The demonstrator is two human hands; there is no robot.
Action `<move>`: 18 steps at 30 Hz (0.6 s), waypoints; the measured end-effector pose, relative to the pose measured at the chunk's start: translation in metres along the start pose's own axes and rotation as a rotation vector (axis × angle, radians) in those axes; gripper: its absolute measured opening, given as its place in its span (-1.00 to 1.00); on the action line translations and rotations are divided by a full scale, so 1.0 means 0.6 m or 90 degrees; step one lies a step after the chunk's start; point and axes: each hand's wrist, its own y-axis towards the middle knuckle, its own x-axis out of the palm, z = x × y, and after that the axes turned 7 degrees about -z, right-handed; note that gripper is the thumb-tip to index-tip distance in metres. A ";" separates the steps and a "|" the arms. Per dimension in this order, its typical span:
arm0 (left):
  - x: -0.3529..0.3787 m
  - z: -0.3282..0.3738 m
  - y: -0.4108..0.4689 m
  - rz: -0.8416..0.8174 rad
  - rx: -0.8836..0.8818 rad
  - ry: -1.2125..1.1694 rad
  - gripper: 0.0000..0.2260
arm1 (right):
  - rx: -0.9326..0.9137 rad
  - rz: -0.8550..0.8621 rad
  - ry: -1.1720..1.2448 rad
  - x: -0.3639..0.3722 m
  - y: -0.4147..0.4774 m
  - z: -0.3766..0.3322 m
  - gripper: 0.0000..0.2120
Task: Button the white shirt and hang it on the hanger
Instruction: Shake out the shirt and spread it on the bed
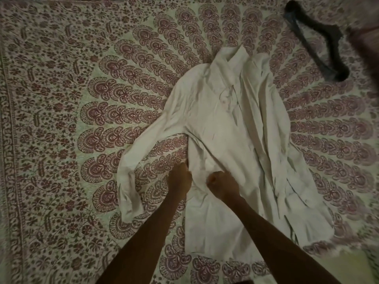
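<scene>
Because it is thin, soft cotton-like cloth, the crumpled white long-sleeved shirt [231, 128] should be light and limp, sliding and bunching on the patterned maroon-and-cream bedspread [61, 99] rather than holding any shape; it looks best taken by pinching the front edges close to a button and its hole, and later by the collar or shoulders for hanging. It lies face up in the middle of the bed, collar toward one o'clock, hem toward the person at six, one sleeve looped out toward eight o'clock. Creases run its length, and a button shows on the chest. Both hands are curled tight on the cloth low on the front: left hand [179, 178] just beside right hand [222, 184]. The dark plastic hanger [316, 41] lies well apart at two o'clock.
</scene>
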 end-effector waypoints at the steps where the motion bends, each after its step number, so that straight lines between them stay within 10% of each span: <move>1: -0.001 -0.002 0.000 0.005 -0.014 -0.019 -0.86 | -0.009 -0.019 0.002 0.006 -0.003 0.000 -0.71; 8: -0.011 -0.058 -0.011 -0.047 -0.135 -0.050 -0.79 | -0.027 -0.014 0.051 0.023 -0.034 0.001 -0.75; 18: -0.154 0.087 0.149 0.359 0.140 0.069 -0.77 | -0.098 0.189 0.092 -0.195 0.140 -0.074 -0.80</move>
